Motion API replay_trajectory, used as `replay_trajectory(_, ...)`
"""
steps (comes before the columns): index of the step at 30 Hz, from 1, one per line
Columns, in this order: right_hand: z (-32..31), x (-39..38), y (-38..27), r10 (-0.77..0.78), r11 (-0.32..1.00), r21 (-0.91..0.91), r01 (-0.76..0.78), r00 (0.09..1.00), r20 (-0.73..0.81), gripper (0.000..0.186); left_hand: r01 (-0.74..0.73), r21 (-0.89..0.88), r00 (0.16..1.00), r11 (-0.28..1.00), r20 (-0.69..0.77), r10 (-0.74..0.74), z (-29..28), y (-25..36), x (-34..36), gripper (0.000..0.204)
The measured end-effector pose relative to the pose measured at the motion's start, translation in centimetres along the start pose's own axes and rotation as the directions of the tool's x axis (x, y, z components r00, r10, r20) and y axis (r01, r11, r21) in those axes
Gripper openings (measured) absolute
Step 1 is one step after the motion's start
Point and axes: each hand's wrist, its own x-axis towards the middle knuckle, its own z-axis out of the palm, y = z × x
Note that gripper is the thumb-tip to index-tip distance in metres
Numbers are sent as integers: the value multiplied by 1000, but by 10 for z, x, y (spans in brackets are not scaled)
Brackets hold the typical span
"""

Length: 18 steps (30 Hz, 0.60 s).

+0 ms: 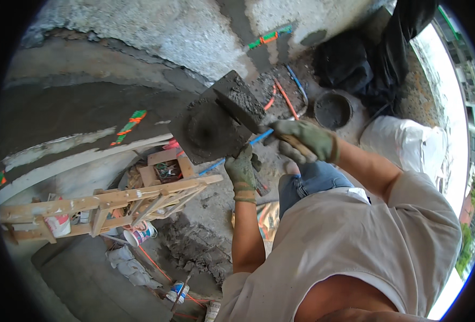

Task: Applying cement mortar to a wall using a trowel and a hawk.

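Hands both gloved, both occupied: left hand [241, 170] at the near edge of a square board [182, 127], holding it up; underside of that grip hidden. Right hand [306, 140] closed round the handle of a trowel [237, 111], blade pointing up-left across the board. Wet grey mortar [249, 99] heaped on the board's far right part, beyond the blade, with a smeared, swirled layer on the near side. Whether blade presses on the board, cannot tell. Board is held in front of the person, between the rough wall [189, 32] and their body. Right of board, on the floor: round tub [332, 110] with grey stuff inside, black sheeting [347, 67] beyond it, white sack [401, 140] nearer. Red pipes [286, 100] and a blue one beside them, near the wall foot. Left side: wooden ladder [103, 202], boxes of odds and ends past it, striped bucket [139, 234] just below. Dark mortar pile [194, 247] on the floor, left of the left forearm.
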Motion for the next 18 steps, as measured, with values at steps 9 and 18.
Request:
replay_trajectory(9, -39, 25, 5, -39, 949, 312, -48, 963, 267, 56, -3, 107, 998, 994, -55, 9, 10, 52, -28, 12)
replay_trajectory(18, -23, 72, 32, -96, 546, 548, -633, 603, 792, 62, 128, 223, 987, 967, -120, -103, -19, 39, -14, 14)
